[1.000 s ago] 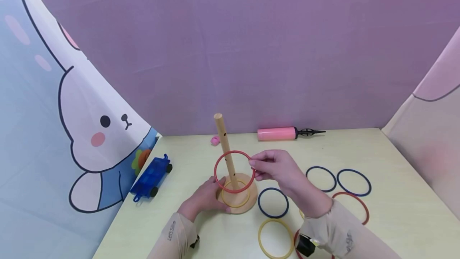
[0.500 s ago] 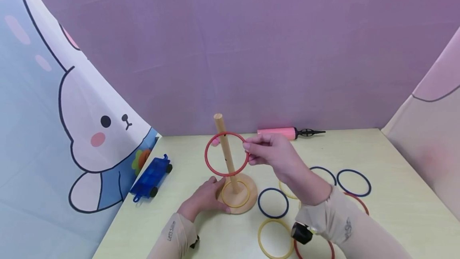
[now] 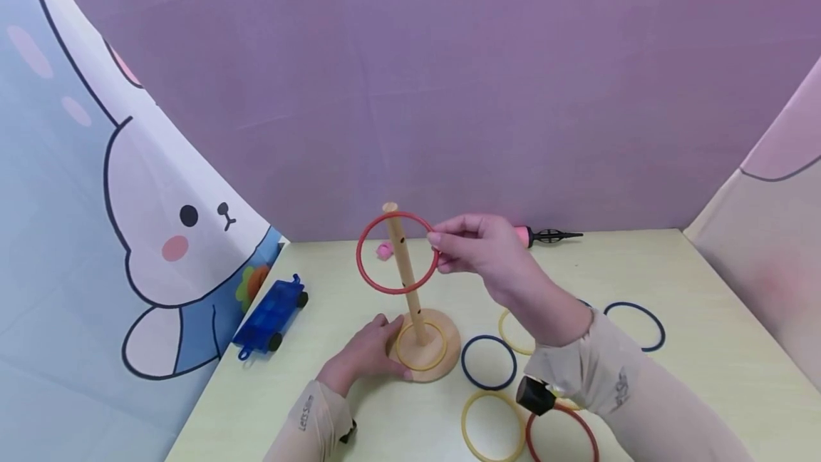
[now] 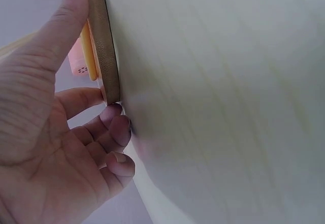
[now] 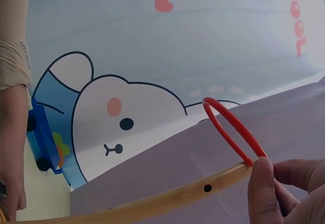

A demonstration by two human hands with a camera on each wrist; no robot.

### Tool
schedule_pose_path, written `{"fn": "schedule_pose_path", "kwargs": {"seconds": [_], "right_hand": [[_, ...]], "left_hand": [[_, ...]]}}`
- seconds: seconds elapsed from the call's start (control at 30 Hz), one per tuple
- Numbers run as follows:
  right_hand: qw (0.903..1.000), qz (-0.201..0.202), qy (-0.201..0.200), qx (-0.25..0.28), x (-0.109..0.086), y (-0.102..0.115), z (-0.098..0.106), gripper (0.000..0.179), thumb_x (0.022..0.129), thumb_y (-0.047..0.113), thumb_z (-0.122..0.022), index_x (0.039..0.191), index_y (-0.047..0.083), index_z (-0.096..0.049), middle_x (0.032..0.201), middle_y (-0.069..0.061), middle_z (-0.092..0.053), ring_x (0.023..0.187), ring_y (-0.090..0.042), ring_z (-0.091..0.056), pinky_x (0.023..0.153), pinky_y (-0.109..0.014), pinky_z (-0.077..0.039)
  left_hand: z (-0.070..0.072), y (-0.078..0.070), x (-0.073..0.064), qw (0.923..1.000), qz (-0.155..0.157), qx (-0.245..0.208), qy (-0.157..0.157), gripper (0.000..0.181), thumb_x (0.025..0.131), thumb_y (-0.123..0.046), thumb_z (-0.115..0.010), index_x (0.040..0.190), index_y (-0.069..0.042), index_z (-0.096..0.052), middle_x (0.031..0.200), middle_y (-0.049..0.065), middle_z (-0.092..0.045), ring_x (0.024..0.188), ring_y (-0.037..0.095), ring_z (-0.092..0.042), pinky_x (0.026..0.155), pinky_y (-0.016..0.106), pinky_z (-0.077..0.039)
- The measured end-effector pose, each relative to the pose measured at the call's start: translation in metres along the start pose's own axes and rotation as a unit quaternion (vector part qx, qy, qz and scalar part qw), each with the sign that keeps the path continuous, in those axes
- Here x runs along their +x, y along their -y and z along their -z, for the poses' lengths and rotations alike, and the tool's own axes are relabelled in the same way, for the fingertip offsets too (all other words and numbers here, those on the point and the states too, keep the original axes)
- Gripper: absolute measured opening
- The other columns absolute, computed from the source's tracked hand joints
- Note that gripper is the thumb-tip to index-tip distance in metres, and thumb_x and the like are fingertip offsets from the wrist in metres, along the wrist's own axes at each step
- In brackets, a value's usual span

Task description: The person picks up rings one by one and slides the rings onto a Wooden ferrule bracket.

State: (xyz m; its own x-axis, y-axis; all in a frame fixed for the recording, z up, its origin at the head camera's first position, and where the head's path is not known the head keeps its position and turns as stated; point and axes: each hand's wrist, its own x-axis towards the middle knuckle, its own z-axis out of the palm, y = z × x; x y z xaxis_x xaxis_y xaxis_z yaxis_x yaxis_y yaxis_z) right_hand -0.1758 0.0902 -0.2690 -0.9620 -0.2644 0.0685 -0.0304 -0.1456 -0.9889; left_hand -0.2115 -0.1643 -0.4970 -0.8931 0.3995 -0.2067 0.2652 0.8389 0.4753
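In the head view, my left hand (image 3: 365, 351) holds the round base (image 3: 451, 358) of a wooden ring-toss stand by its left rim. The left wrist view shows the thumb over the base's edge (image 4: 105, 56) and fingertips below. A yellow ring (image 3: 445, 348) lies on the base around the upright post (image 3: 403, 259). My right hand (image 3: 481, 255) pinches a red ring (image 3: 393, 292) at its right side, thumb against fingers. The ring is tilted up and overlaps the upper post. From the right wrist, the red ring (image 5: 228, 140) appears right at the post's tip.
Blue rings (image 3: 489, 388), yellow rings (image 3: 465, 433) and a red ring (image 3: 597, 440) lie right of the stand, some hidden by the right arm. A blue toy wagon (image 3: 269, 316) stands left. At the back are a pink pump (image 3: 522, 236), partly covered, and a small pink object (image 3: 385, 251).
My right hand has raised the red ring from low over the base to near the post's top, shifting slightly left. The left hand and stand have stayed put.
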Motion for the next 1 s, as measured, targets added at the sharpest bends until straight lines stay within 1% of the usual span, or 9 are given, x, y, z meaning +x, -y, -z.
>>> {"fn": "schedule_pose_path", "kwargs": {"seconds": [0.13,0.27,0.5,0.73,0.8,1.0], "right_hand": [[0.9999,0.010,-0.007,0.011,0.003,0.006,-0.002,0.027,0.090,0.003,-0.068,0.111,-0.013,-0.062,0.086,-0.009,-0.067,0.065,-0.016,-0.065,0.070,-0.033,-0.056],[0.9996,0.011,-0.016,0.023,0.006,0.009,-0.003,0.028,0.089,0.002,-0.069,0.112,-0.014,-0.061,0.085,-0.009,-0.067,0.064,-0.015,-0.065,0.070,-0.032,-0.056],[0.9985,-0.012,-0.045,0.030,0.014,0.007,-0.001,0.026,0.089,0.002,-0.069,0.111,-0.011,-0.063,0.083,-0.010,-0.066,0.063,-0.014,-0.065,0.068,-0.030,-0.056],[0.9973,-0.041,-0.055,0.027,0.019,-0.010,0.004,0.027,0.090,0.003,-0.069,0.113,-0.011,-0.062,0.085,-0.010,-0.066,0.064,-0.015,-0.065,0.069,-0.030,-0.056],[0.9974,-0.045,-0.052,0.023,0.020,-0.017,0.006,0.028,0.090,0.003,-0.068,0.114,-0.012,-0.062,0.084,-0.009,-0.067,0.064,-0.014,-0.065,0.069,-0.030,-0.056],[0.9976,-0.054,-0.042,0.001,0.019,-0.043,0.013,0.024,0.091,0.003,-0.067,0.110,-0.012,-0.063,0.083,-0.009,-0.067,0.065,-0.014,-0.065,0.069,-0.030,-0.056]], "left_hand": [[0.001,-0.002,-0.001,1.0000,0.002,-0.005,0.001,0.106,0.064,-0.056,-0.084,0.152,-0.022,-0.035,0.105,0.001,-0.045,0.094,0.018,-0.047,0.085,0.040,-0.043],[0.001,-0.002,-0.001,1.0000,0.003,-0.007,0.001,0.106,0.064,-0.056,-0.084,0.152,-0.022,-0.036,0.104,0.000,-0.045,0.093,0.018,-0.047,0.083,0.039,-0.043],[0.000,-0.002,-0.001,1.0000,0.000,-0.006,-0.001,0.108,0.064,-0.058,-0.084,0.153,-0.020,-0.035,0.102,-0.001,-0.044,0.093,0.017,-0.046,0.083,0.037,-0.042],[0.000,-0.001,0.000,1.0000,-0.003,-0.003,-0.004,0.108,0.063,-0.058,-0.084,0.152,-0.021,-0.035,0.103,0.000,-0.044,0.092,0.017,-0.046,0.082,0.037,-0.042],[-0.001,-0.001,0.000,1.0000,-0.002,-0.005,-0.004,0.107,0.064,-0.058,-0.084,0.152,-0.021,-0.036,0.104,0.000,-0.045,0.092,0.017,-0.046,0.082,0.037,-0.042],[-0.001,-0.001,0.001,1.0000,0.001,-0.008,0.001,0.108,0.063,-0.059,-0.083,0.153,-0.022,-0.035,0.104,-0.001,-0.045,0.095,0.017,-0.046,0.084,0.038,-0.043]]}}
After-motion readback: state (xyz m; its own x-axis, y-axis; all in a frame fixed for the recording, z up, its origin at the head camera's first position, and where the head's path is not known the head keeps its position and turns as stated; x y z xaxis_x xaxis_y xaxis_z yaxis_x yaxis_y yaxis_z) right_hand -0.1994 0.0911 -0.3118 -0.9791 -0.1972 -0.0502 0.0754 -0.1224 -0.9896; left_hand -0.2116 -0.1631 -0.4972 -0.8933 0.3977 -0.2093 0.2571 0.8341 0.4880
